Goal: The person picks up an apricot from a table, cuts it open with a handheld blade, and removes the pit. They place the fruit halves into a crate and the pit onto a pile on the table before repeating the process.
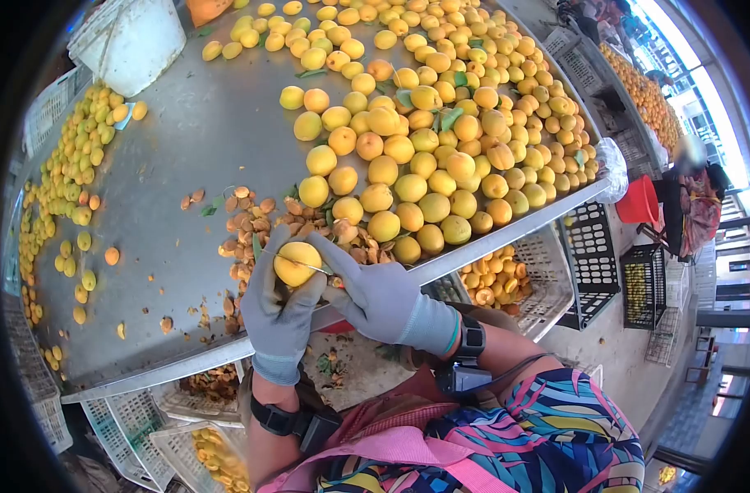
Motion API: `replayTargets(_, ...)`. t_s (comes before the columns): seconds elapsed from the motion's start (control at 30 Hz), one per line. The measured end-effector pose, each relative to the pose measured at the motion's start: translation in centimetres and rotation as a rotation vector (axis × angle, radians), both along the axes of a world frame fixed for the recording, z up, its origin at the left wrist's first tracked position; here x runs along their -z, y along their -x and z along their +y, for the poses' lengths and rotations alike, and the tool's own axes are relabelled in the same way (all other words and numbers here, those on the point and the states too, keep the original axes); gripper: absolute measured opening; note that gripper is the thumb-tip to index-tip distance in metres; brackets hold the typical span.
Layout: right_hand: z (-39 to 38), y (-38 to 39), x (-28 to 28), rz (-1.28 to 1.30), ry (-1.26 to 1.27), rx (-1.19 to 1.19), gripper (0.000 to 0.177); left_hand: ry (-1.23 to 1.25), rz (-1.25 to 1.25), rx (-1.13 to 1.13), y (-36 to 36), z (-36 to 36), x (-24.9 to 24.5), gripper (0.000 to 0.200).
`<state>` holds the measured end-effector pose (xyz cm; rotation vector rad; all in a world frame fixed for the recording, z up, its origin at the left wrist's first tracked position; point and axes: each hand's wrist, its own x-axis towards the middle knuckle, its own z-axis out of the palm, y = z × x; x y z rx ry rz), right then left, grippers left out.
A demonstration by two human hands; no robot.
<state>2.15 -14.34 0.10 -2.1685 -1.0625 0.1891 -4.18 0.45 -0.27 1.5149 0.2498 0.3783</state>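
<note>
The left hand (278, 316) and the right hand (375, 296) are covered by light grey knitted gloves (395, 312) with ribbed cuffs. The right cuff ends in a thin teal edge. A black strap (276, 419) circles the left forearm, with a black boxy unit (319, 427) fixed to it. The right wrist has a black band (472, 337) with a dark device (461, 380) just below it. A thin dark cable (519, 363) runs back along that arm. The sleeve (572, 419) is a bright print of blue, pink, yellow and black. Pink cloth (408, 448) lies across the front.
</note>
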Motion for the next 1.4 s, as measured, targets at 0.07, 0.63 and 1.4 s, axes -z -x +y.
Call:
replayTargets(0.07, 0.2, 0.0, 0.0, 0.031, 0.055, -0.013, 0.073, -0.093, -0.035, -0.052, -0.1, -0.1, -0.1, 0.056)
replayTargets(0.63, 1.4, 1.1, 0.4, 0.065, -0.018, 0.029, 0.071, 0.244, 0.001, -0.094, 0.3, 0.2, 0.2, 0.054)
replayTargets(1.4, 1.0, 0.3, -0.7, 0.215, 0.099, -0.058, 0.071, -0.021, 0.141, -0.125, 0.3, 0.3, 0.1, 0.039)
